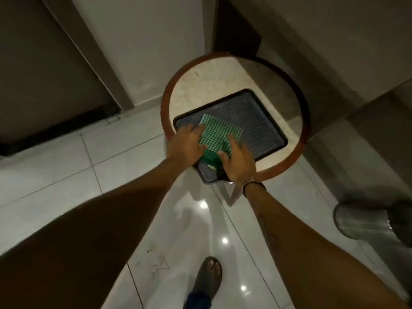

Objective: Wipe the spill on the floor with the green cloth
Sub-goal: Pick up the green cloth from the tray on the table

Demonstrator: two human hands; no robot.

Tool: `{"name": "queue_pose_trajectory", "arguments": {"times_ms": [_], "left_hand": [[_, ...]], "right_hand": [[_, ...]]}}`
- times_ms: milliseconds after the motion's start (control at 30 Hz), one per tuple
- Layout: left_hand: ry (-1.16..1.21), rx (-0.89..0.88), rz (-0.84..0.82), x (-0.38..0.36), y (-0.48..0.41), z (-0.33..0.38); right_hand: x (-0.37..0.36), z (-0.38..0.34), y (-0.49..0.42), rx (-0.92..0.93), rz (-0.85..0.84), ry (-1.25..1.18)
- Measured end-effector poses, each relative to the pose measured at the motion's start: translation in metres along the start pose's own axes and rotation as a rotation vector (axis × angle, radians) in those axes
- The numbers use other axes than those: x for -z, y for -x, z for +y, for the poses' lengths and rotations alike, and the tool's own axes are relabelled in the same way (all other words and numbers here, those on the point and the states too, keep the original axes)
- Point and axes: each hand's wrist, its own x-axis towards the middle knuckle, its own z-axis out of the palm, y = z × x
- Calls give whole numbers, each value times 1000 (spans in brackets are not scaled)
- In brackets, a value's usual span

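One round table (pixel 166 108) with a red-brown rim carries one dark tray (pixel 263 121), and on that tray lies one green cloth (pixel 219 132) with a checked pattern. Two hands show, a left hand (pixel 186 146) and a right hand (pixel 238 161), the right wrist wearing one thin band (pixel 250 182). One sandalled foot (pixel 208 277) stands on the tiled floor (pixel 124 152), and three small light reflections shine on it.
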Motion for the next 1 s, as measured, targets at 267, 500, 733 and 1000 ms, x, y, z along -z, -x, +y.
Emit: {"name": "queue_pose_trajectory", "arguments": {"times_ms": [267, 500, 733, 1000], "left_hand": [[23, 73, 53, -51, -37, -6], [347, 272, 70, -32, -36, 2], [1223, 430, -116, 68, 77, -16], [1581, 478, -172, 207, 280, -99]], "right_hand": [[-34, 18, -45, -55, 201, 63], [-2, -28, -23, -100, 294, -522], [44, -144, 103, 31, 308, -693], [46, -282, 314, -105, 343, -951]]}}
